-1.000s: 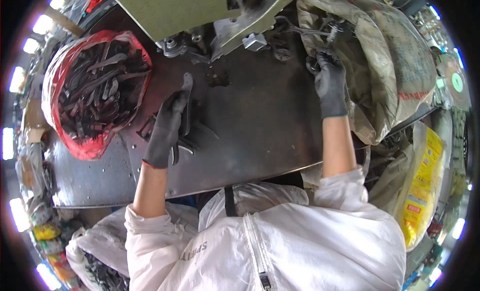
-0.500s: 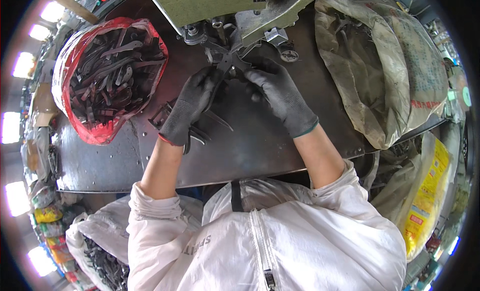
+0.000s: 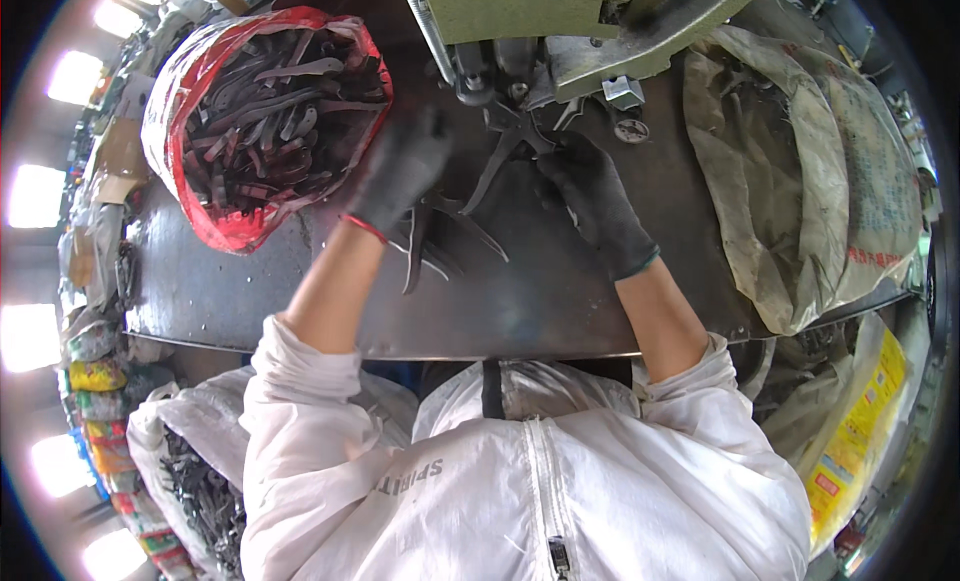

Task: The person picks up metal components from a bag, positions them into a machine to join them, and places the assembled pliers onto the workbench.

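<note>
My right hand (image 3: 592, 196), in a dark grey knit glove, pinches one arm of a dark metal shears-like tool (image 3: 515, 133). Its two parts cross under the head of the green machine (image 3: 515, 9), and one curved handle hangs free toward me. To the left, apart from that tool, my left hand (image 3: 405, 166) is gloved too and smeared by motion. Its fingers cannot be made out. Below the left hand, several similar curved metal tools (image 3: 455, 221) lie on the dark metal table (image 3: 500, 306).
A red-and-white sack (image 3: 215, 226) full of dark curved metal parts stands at the left. On the right is an open beige woven sack (image 3: 835, 181). A sack of metal pieces (image 3: 200, 491) sits below the table at lower left, a yellow-printed sack (image 3: 850, 431) at lower right.
My left hand has let go of the shears-like tool and drawn away from it, leftward in the scene. My right hand stays on the tool. The whole view has shifted a little.
</note>
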Tool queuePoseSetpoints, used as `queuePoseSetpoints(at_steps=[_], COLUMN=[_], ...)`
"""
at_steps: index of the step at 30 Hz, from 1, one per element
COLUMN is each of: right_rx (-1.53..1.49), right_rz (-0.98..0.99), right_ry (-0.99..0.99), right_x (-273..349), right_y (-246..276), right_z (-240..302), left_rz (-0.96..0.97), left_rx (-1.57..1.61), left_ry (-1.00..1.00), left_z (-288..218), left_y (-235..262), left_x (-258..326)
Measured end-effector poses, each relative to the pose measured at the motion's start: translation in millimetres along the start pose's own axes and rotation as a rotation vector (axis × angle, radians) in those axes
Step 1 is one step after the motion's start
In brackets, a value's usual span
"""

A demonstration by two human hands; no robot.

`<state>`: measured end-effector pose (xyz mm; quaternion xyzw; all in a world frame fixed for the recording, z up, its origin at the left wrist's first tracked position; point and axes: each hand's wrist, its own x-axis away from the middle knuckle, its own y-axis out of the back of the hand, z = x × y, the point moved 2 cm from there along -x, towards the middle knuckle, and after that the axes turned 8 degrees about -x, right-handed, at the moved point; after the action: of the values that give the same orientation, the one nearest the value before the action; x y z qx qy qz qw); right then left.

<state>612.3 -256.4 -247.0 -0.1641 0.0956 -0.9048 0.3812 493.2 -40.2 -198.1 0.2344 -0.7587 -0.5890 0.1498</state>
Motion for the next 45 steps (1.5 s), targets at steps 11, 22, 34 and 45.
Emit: queuePoseSetpoints(at_steps=[11,22,34,45], right_rx=[0.044,-0.059,0.882,0.792], right_rz=[-0.020,-0.019,-0.081,-0.565], right_ry=[0.038,-0.170,0.463,0.970], right_x=[21.1,19.6,2.3,-81.3], right_y=[-33.3,-13.8,-23.2,48.8], right_z=[38.6,12.9,27.1,31.8], left_rz=[0.054,0.051,0.045,0.307], left_rx=[-0.482,-0.702,1.271,1.099], left_ry=[0.316,0.176,0.186,0.219], left_z=[225.3,131.1,58.2,5.4], left_y=[-43.0,22.8,68.9,-35.4], left_x=[-94.8,-76.1,98.9,64.0])
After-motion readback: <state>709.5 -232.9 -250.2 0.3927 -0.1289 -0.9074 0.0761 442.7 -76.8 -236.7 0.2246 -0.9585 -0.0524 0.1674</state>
